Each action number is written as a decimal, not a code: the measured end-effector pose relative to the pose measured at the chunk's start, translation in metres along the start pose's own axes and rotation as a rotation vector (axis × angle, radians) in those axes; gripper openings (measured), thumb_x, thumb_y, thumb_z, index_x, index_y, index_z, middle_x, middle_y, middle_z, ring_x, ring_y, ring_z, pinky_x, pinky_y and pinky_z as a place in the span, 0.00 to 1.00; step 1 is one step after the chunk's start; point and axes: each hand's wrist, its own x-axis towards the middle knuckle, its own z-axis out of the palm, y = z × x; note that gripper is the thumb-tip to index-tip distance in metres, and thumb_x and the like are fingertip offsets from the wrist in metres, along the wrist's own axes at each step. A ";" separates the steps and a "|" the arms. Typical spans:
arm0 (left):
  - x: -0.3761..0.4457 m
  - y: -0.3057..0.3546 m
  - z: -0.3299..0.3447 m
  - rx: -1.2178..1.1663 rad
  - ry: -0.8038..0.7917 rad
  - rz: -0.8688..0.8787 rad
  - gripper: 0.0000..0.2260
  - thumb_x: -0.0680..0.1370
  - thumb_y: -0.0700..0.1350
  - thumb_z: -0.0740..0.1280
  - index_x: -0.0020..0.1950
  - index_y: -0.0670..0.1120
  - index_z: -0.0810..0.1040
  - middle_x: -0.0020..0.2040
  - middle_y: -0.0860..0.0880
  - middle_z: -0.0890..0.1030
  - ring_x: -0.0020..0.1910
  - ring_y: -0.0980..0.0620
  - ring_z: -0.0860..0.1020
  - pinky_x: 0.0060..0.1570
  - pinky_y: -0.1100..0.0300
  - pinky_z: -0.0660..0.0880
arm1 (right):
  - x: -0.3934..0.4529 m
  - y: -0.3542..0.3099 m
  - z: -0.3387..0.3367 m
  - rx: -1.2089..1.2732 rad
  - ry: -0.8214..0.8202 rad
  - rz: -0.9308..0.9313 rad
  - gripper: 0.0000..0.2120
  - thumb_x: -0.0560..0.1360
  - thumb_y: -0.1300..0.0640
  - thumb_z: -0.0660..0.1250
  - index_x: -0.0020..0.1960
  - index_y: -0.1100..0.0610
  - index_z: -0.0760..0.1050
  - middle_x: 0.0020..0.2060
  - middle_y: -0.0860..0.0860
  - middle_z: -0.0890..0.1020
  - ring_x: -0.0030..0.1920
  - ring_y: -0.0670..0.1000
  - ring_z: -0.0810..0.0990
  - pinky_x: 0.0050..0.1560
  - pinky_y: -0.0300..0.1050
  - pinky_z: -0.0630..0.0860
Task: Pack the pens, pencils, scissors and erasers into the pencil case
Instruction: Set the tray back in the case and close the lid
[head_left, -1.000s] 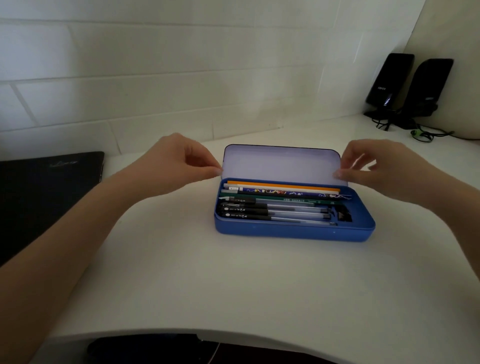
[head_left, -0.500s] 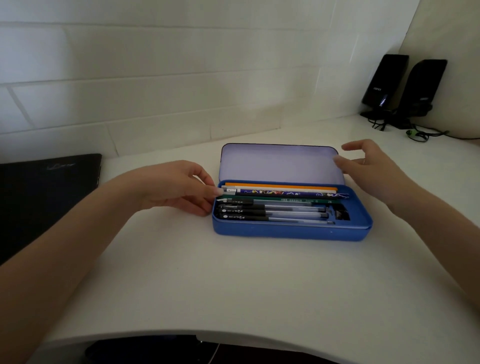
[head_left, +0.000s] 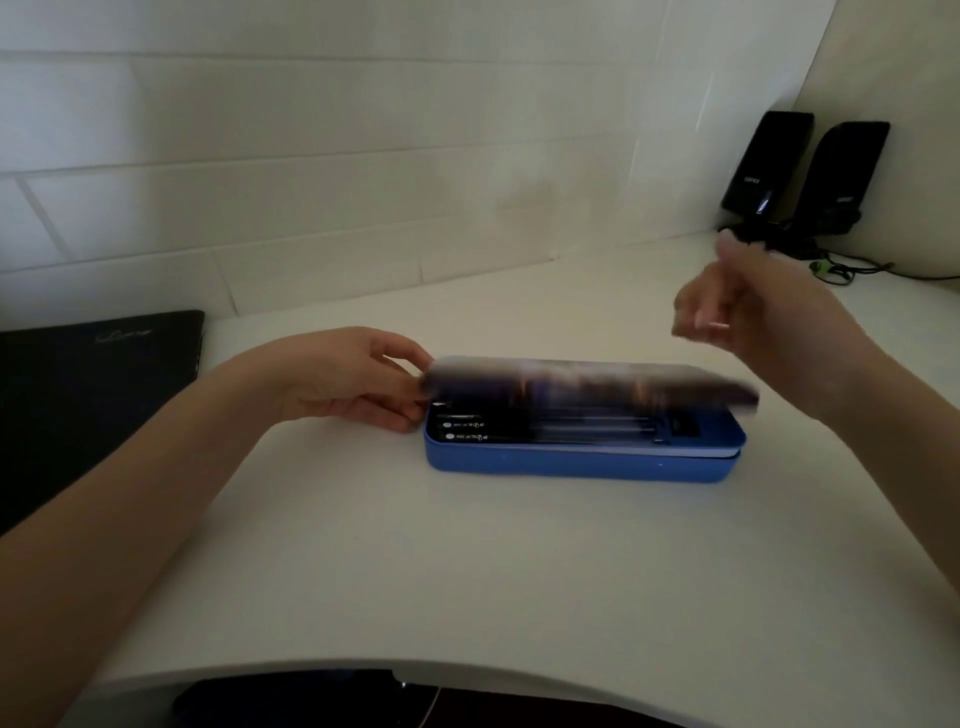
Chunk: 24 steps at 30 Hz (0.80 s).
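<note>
A blue pencil case lies on the white desk, slightly right of centre. Its lid is blurred and tipped far down over the tray, leaving a narrow gap at the front. Black pens show through that gap at the left end; the other contents are hidden. My left hand rests against the case's left end, fingers touching the lid corner and the tray. My right hand hovers blurred above the lid's right end, apart from it, fingers loosely curled and holding nothing.
A black laptop lies closed at the left edge of the desk. Two black speakers with cables stand in the back right corner. The tiled wall runs behind. The desk's curved front edge is near me.
The lid has swung from upright down over the tray. My right hand let go of the lid and rose to the right. My left hand dropped to the case's left end.
</note>
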 end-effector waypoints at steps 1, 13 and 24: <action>-0.001 0.000 -0.003 0.005 -0.034 0.005 0.22 0.53 0.40 0.82 0.45 0.45 0.82 0.42 0.42 0.83 0.37 0.53 0.83 0.37 0.63 0.80 | -0.003 0.000 0.003 -0.070 -0.058 0.000 0.28 0.80 0.49 0.53 0.25 0.58 0.74 0.29 0.51 0.79 0.35 0.48 0.78 0.46 0.44 0.74; 0.003 0.001 0.019 0.356 0.236 0.320 0.10 0.76 0.51 0.64 0.55 0.53 0.80 0.55 0.50 0.82 0.51 0.55 0.81 0.50 0.64 0.78 | -0.010 0.024 0.029 -0.876 -0.250 -0.090 0.10 0.75 0.43 0.61 0.53 0.44 0.73 0.52 0.40 0.76 0.54 0.42 0.75 0.51 0.39 0.72; 0.004 -0.006 0.035 0.746 -0.085 0.294 0.32 0.71 0.63 0.48 0.74 0.62 0.45 0.70 0.69 0.45 0.73 0.62 0.34 0.71 0.62 0.36 | -0.013 0.035 0.036 -1.179 -0.224 -0.132 0.23 0.75 0.35 0.48 0.65 0.42 0.63 0.62 0.46 0.75 0.62 0.50 0.71 0.62 0.52 0.63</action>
